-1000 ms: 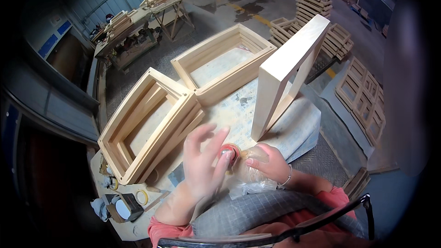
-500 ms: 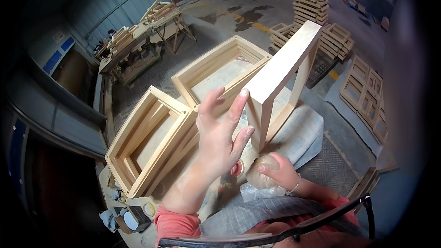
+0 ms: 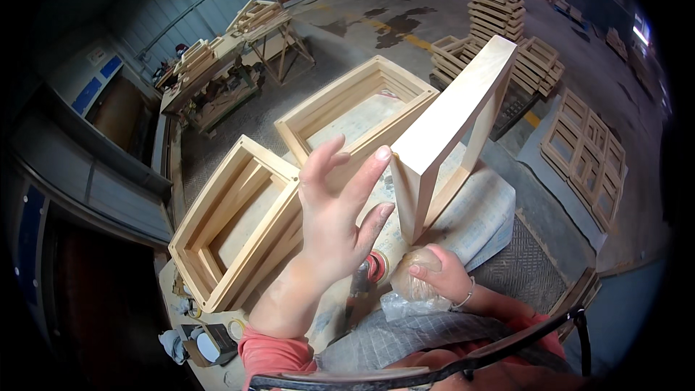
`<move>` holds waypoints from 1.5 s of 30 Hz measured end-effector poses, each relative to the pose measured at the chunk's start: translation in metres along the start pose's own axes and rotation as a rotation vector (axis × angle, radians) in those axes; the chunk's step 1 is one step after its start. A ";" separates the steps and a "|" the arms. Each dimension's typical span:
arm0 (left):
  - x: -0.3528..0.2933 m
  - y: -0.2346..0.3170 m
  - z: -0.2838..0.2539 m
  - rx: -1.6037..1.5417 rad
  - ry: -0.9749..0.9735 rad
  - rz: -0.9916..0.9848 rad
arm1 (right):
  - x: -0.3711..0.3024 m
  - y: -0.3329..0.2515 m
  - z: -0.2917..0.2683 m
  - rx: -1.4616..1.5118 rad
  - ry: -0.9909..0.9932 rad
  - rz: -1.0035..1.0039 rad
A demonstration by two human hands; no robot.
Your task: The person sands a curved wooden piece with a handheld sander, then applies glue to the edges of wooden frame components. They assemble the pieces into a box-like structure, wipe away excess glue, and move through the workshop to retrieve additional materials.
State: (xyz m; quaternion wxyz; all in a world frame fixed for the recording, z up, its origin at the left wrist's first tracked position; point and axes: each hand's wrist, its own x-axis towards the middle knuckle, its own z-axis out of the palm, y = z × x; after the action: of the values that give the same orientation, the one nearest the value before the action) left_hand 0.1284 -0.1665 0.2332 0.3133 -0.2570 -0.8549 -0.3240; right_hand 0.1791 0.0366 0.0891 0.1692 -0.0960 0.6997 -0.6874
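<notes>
A pale wooden rectangular frame [image 3: 457,112] stands on its edge in front of me, its near corner toward my left hand. My left hand [image 3: 334,206] is raised with its fingers apart, the index fingertip right beside that corner. A small yellowish spot shows on the corner. Lower down, my right hand [image 3: 447,276] is closed around a tan, putty-like lump in a clear plastic bag [image 3: 414,279]. Between the hands, a tool with a red round part [image 3: 376,266] lies on the table, partly hidden by my left arm.
Two more wooden frame stacks [image 3: 235,228] [image 3: 355,105] rest on the work table to the left and ahead. Tape and an open dark box [image 3: 217,344] sit at lower left. Frames are piled on the floor [image 3: 496,11] and laid flat at right [image 3: 585,159]. A second workbench [image 3: 217,65] stands behind.
My left hand has drawn slightly left from the frame's corner, where the yellowish spot now shows. My right hand keeps its hold on the bagged lump. The view has shifted a little.
</notes>
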 end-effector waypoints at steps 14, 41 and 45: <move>0.001 -0.006 -0.002 -0.017 0.028 -0.028 | 0.002 0.001 0.000 0.014 -0.015 0.012; 0.014 0.000 0.000 -0.249 -0.085 0.031 | 0.005 0.008 -0.001 0.083 -0.012 0.058; -0.016 -0.019 0.006 -0.333 -0.059 -0.081 | 0.008 0.008 0.001 0.095 -0.024 0.064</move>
State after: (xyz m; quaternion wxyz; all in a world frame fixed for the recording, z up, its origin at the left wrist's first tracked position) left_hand 0.1247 -0.1791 0.2108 0.2280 -0.2800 -0.8079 -0.4658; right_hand 0.1734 0.0328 0.0807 0.2037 -0.0736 0.6668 -0.7130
